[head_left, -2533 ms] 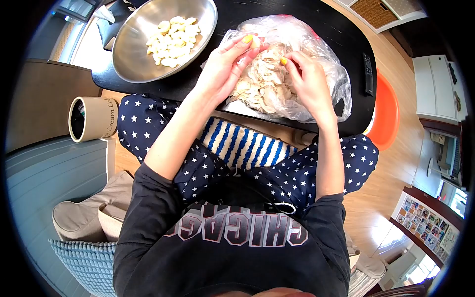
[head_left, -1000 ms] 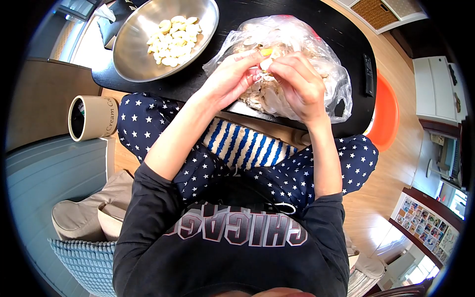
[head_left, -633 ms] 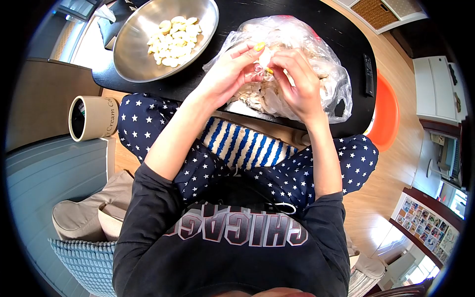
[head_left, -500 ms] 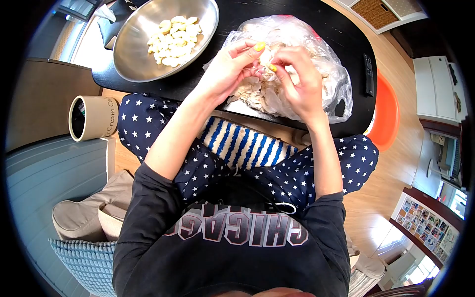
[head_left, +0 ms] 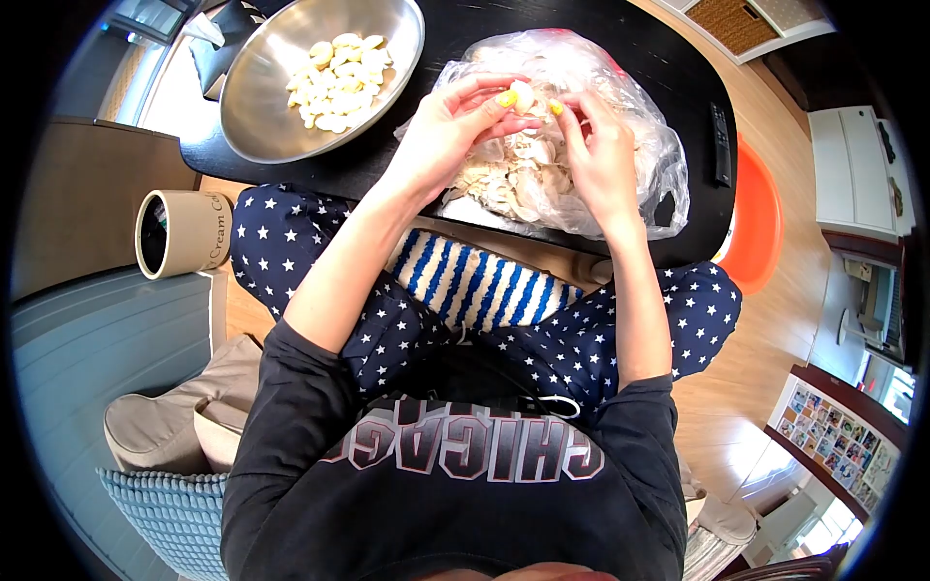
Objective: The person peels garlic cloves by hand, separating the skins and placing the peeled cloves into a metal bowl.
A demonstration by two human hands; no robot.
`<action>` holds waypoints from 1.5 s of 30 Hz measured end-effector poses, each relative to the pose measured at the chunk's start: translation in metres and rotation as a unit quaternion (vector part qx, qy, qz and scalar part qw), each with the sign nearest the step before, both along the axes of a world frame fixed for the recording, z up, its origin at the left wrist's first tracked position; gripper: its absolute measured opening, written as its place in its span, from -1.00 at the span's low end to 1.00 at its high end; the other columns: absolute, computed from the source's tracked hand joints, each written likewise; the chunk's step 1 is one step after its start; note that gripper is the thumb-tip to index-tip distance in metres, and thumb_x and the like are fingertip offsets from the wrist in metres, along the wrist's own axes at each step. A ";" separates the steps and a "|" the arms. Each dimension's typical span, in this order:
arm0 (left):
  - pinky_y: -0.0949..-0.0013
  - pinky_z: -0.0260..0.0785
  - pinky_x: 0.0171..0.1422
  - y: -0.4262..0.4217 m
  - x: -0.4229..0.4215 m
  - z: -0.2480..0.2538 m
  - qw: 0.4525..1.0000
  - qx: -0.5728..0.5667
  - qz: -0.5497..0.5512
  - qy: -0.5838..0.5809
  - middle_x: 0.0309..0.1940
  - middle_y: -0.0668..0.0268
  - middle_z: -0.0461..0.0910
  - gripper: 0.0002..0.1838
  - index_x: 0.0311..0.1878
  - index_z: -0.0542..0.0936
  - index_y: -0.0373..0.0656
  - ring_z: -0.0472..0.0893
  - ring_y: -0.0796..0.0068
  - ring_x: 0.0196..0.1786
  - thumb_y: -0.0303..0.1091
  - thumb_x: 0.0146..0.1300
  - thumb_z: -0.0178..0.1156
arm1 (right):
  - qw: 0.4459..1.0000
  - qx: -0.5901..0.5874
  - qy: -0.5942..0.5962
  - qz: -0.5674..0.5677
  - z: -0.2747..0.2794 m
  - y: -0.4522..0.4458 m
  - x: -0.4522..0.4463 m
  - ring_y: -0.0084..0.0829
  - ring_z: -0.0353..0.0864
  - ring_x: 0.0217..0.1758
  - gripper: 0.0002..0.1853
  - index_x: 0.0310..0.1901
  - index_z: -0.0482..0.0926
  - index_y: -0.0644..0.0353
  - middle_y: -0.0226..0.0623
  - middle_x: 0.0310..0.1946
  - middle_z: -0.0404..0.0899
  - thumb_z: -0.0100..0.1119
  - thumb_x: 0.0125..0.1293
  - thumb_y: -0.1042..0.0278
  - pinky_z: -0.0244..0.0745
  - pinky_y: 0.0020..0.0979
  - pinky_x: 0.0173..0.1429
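My left hand (head_left: 455,121) pinches a pale garlic clove (head_left: 524,97) between thumb and fingers, above an open plastic bag (head_left: 664,145). Close beside it, my right hand (head_left: 603,155) has thumb and fingertips drawn together; whatever is between them is too small to make out. Loose papery garlic skins (head_left: 504,184) fill the near part of the bag below both hands. To the left, a wide metal bowl (head_left: 262,107) holds many peeled garlic cloves (head_left: 339,82).
The bag and bowl stand on a black table (head_left: 465,24) with a rounded edge. A remote control (head_left: 721,145) lies at its right. Past that edge is an orange round object (head_left: 756,218). A beige bin (head_left: 194,232) stands at the left, and a striped cloth (head_left: 480,281) lies between my knees.
My hands have parted slightly, the right one shifting to the right. The clove now shows in my left fingertips, and more of the skins below are uncovered.
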State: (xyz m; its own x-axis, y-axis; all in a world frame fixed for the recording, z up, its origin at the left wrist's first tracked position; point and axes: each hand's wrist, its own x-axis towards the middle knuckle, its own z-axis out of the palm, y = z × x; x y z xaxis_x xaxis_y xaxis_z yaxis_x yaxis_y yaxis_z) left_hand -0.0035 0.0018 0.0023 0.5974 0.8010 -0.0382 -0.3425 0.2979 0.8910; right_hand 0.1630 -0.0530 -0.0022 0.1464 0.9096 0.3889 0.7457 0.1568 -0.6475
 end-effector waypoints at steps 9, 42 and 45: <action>0.52 0.45 0.00 -0.008 0.003 0.004 0.982 0.152 0.055 0.103 -0.09 0.15 0.54 -0.69 0.05 0.44 -0.37 0.59 0.47 -0.13 -0.49 0.25 0.06 | 0.990 0.093 0.104 0.037 0.016 -0.007 -0.022 -0.48 0.54 -0.47 -0.86 -0.27 0.56 0.33 -0.24 -0.41 0.55 0.15 0.10 0.53 0.42 -0.54 -0.35; 0.48 0.47 0.00 -0.004 0.002 0.005 0.994 0.074 0.067 0.043 -0.12 0.11 0.53 -0.64 0.11 0.36 -0.36 0.60 0.35 -0.11 -0.40 0.29 0.02 | 0.982 0.082 0.156 -0.065 0.003 -0.002 -0.011 -0.57 0.55 -0.42 -0.87 -0.29 0.56 0.28 -0.30 -0.44 0.58 0.17 0.08 0.50 0.43 -0.57 -0.37; 0.51 0.46 0.02 -0.004 0.002 0.003 0.997 0.036 0.058 0.027 -0.11 0.08 0.52 -0.63 0.13 0.33 -0.37 0.59 0.34 -0.07 -0.41 0.30 0.00 | 0.982 0.077 0.170 -0.032 0.005 -0.002 -0.010 -0.52 0.54 -0.41 -0.85 -0.26 0.55 0.26 -0.27 -0.43 0.57 0.12 0.10 0.50 0.42 -0.54 -0.36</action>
